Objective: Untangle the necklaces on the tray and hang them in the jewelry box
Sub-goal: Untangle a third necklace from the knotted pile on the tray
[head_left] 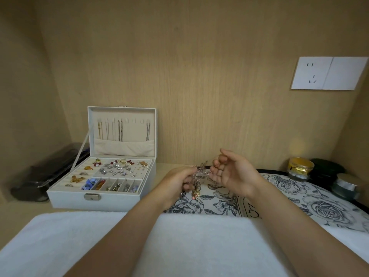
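Necklaces (pixel 199 173) hang knotted between both hands: left hand (pixel 176 181) grips the clump, right hand (pixel 233 172) pinches a strand. Fine, limp, snaggy chain; probably best teased at loose loops.

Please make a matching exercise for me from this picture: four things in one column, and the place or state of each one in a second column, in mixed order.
Things:
1. box
2. necklaces
3. socket
4. jar

Place or state:
A. on the wall
B. open, at the left
C. tangled, held by the left hand and the right hand
D. at the right, with a gold lid

Pairs: 1-B; 2-C; 3-A; 4-D
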A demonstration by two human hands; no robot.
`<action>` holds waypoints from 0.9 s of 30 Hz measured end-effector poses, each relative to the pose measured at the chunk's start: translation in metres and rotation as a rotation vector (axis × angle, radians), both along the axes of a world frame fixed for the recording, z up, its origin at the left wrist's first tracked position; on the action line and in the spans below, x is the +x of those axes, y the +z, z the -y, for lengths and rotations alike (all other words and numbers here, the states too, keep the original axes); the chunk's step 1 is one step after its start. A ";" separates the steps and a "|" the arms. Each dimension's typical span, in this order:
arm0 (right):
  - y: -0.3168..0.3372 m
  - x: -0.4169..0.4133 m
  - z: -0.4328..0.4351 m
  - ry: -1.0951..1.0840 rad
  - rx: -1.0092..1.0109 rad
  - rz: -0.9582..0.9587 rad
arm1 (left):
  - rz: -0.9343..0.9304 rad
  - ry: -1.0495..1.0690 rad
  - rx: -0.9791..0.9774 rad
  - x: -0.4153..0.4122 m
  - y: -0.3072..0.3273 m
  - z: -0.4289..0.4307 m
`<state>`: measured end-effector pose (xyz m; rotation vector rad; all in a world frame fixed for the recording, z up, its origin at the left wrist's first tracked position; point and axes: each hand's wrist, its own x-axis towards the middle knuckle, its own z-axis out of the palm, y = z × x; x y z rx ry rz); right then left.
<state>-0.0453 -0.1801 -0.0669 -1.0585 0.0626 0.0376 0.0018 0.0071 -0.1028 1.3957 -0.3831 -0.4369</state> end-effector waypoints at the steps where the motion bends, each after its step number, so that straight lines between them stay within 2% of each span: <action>1: 0.001 0.000 -0.001 -0.019 0.069 0.007 | -0.002 -0.002 0.017 0.000 -0.001 -0.001; 4: 0.001 -0.001 -0.003 -0.061 0.136 0.020 | -0.002 0.003 0.011 -0.001 0.001 -0.006; 6: 0.000 -0.001 -0.003 -0.069 0.074 -0.002 | 0.048 0.059 0.031 -0.001 0.002 -0.008; 8: -0.002 0.001 -0.001 -0.082 -0.087 -0.015 | 0.149 0.139 0.111 -0.002 0.002 -0.009; 10: -0.004 0.002 0.001 -0.126 -0.348 0.013 | 0.239 0.194 0.176 -0.005 0.002 -0.007; 12: -0.004 0.000 0.000 -0.170 -0.479 0.041 | 0.291 0.232 0.215 -0.006 0.003 -0.005; 17: -0.001 0.000 -0.003 -0.272 -0.552 0.040 | 0.249 0.281 0.205 -0.004 0.006 -0.005; 22: -0.009 0.003 -0.002 -0.227 -0.587 -0.041 | 0.230 0.360 0.200 -0.001 0.004 -0.007; 24: -0.011 0.003 -0.002 -0.209 -0.645 -0.105 | 0.263 0.384 0.258 0.001 -0.001 -0.008; 27: -0.012 0.001 -0.003 -0.289 -0.867 -0.135 | 0.472 0.413 0.474 0.005 -0.009 -0.008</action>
